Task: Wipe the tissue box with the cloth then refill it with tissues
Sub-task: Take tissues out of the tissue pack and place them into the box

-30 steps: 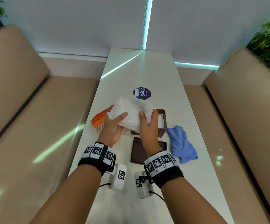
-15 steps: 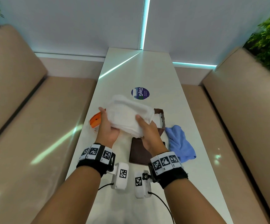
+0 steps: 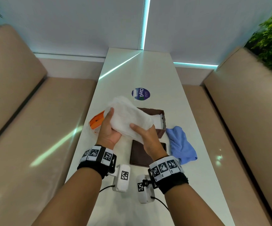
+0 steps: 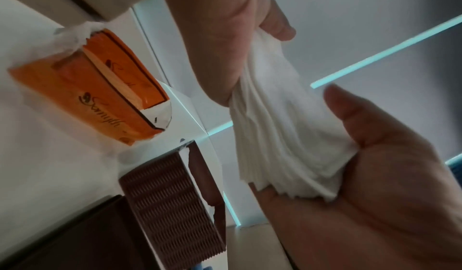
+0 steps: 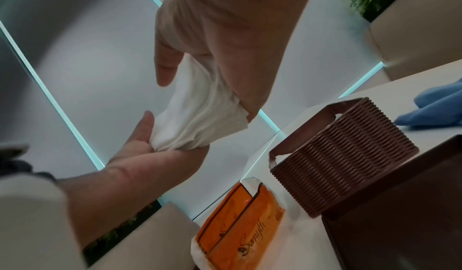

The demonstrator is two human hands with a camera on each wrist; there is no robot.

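Observation:
Both hands hold a thick white tissue stack in the air, just above and left of the open brown ribbed tissue box. My left hand cups its left side, thumb on top. My right hand grips its near end. In the left wrist view the left hand and right hand clamp the tissue stack. The right wrist view shows the right hand above and the left hand below. White tissue shows inside the box. The blue cloth lies crumpled to its right.
The box's flat brown lid lies on the white table just in front of the box. An opened orange tissue packet sits at the table's left edge. A round purple sticker is farther back. Beige benches flank the table.
The stack has turned so it runs from far left to near right. My right hand slid toward me to its near end, and my left thumb moved up its left side.

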